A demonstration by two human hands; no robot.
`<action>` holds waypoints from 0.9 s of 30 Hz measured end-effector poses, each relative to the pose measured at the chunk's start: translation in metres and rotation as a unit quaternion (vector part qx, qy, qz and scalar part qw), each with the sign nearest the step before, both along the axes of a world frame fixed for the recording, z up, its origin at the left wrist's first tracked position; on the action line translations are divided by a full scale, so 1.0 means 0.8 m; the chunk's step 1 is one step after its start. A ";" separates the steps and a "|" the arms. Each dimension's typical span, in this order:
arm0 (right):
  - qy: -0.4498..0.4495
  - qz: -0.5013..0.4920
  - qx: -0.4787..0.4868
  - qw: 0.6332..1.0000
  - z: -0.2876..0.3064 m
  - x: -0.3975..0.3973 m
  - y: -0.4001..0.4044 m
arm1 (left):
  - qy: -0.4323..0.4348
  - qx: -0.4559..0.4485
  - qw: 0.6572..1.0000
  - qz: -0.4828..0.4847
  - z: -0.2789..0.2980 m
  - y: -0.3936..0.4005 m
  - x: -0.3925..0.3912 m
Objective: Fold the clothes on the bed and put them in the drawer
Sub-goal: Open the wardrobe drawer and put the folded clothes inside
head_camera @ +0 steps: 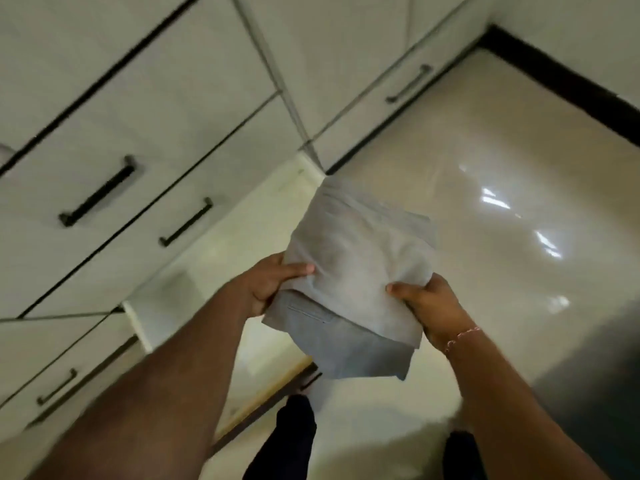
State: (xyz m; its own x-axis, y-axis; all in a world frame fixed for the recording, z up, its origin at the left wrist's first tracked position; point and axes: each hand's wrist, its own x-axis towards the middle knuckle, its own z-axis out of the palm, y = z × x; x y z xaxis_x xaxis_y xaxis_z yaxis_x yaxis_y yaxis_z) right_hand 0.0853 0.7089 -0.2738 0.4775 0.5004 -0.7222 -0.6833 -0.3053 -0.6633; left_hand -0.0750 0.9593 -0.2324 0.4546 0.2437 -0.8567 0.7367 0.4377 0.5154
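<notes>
My left hand (pixel 268 284) grips the near left edge of 1 folded grey garment (pixel 356 271), thumb curled over the top and fingers tucked underneath. My right hand (pixel 427 306) grips its near right corner the same way, thumb on top; a thin bracelet (pixel 462 337) sits on that wrist. I hold the garment in the air between both hands, above the open drawer (pixel 214 268) and the shiny floor (pixel 485 168). A darker grey layer with a stitched seam hangs below the paler top fold. The drawer is pulled out from a white cabinet (pixel 114 109), its pale inside showing. I count 4 dark bar handles (pixel 98 192) on the cabinet fronts. The picture is motion-blurred.
</notes>
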 end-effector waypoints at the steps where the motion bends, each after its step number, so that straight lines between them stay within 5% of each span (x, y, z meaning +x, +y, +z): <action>1: -0.042 0.044 -0.026 0.998 -0.021 -0.036 0.060 | 0.028 0.021 0.999 0.034 -0.014 0.034 -0.058; 5: -0.139 0.223 -0.103 0.959 -0.079 -0.131 0.189 | 0.120 0.055 0.987 0.086 -0.081 0.099 -0.194; 7: -0.156 0.276 -0.109 0.942 -0.114 -0.167 0.241 | 0.098 0.056 0.985 0.128 -0.118 0.122 -0.252; 11: -0.300 0.245 -0.091 0.918 -0.185 -0.207 0.318 | 0.044 0.055 0.970 0.234 -0.202 0.143 -0.318; 12: -0.359 0.261 -0.123 0.887 -0.207 -0.215 0.331 | 0.059 0.079 0.965 0.244 -0.228 0.146 -0.331; 15: -0.475 0.467 -0.114 0.737 -0.243 -0.235 0.335 | 0.145 0.117 0.975 0.122 -0.287 0.122 -0.364; 17: -0.289 0.676 -0.054 0.676 -0.243 -0.257 0.322 | 0.127 0.042 0.991 0.006 -0.291 0.085 -0.374; 19: -0.114 0.849 -0.058 0.513 -0.236 -0.281 0.296 | 0.100 -0.035 0.986 -0.130 -0.283 0.052 -0.377; 20: -0.103 0.903 -0.063 0.413 -0.235 -0.291 0.281 | 0.095 -0.057 0.975 -0.193 -0.282 0.038 -0.380; 21: -0.128 0.935 -0.061 0.324 -0.233 -0.296 0.264 | 0.099 -0.064 0.961 -0.251 -0.276 0.023 -0.383; 23: -0.236 0.948 -0.041 0.211 -0.230 -0.294 0.234 | 0.110 -0.024 0.928 -0.357 -0.270 -0.006 -0.385; 27: -0.385 0.898 -0.032 0.211 -0.224 -0.281 0.214 | 0.104 0.229 0.844 -0.474 -0.267 -0.040 -0.384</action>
State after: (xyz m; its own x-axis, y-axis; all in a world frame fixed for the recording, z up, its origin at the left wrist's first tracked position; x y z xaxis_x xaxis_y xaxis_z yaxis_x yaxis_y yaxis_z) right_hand -0.1393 0.8799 -0.4529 -0.4533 0.3741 -0.8091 0.8747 0.3613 -0.3230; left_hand -0.3821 0.9269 -0.4461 0.4823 0.1832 -0.8567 0.7395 -0.6094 0.2860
